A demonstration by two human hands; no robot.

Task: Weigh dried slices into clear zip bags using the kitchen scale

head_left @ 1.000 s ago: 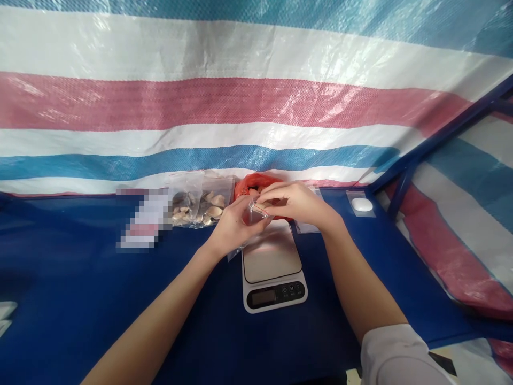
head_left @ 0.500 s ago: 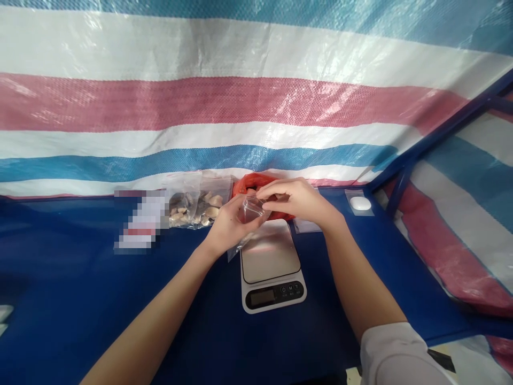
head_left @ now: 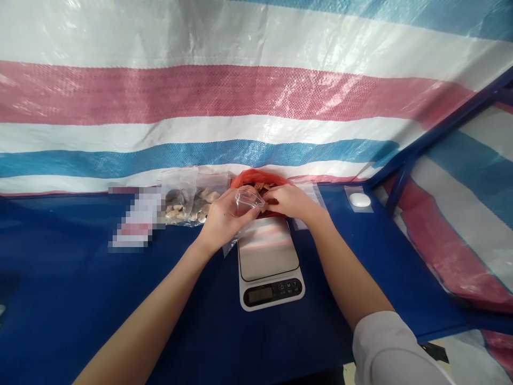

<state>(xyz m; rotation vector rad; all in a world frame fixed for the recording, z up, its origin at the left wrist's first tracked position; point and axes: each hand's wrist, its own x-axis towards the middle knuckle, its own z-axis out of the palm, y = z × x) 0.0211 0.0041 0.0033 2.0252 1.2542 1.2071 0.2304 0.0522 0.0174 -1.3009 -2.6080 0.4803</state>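
My left hand (head_left: 224,216) grips a clear plastic zip bag (head_left: 249,199) whose mouth gapes upward, its lower part hanging beside the scale. My right hand (head_left: 286,202) dips into a red plastic bag (head_left: 256,175) filled with brown, dried-looking pieces (head_left: 262,187). Its fingers are curled among the pieces, and the tips are partly hidden. Just below both hands lies a white digital kitchen scale (head_left: 268,251) with a bare metal plate; no digits can be read on its display.
Left of my hands lie clear bags of pale and brown pieces (head_left: 176,208), beside a blurred-out paper (head_left: 136,219). Flat plastic bags (head_left: 300,223) are right of the scale. A white oval object (head_left: 359,200) rests further right on the blue table (head_left: 100,289). Striped sheeting (head_left: 200,93) hangs behind.
My right hand has moved from above the clear bag's mouth down into the red bag. The left hand still holds the clear bag, and the view has shifted slightly.
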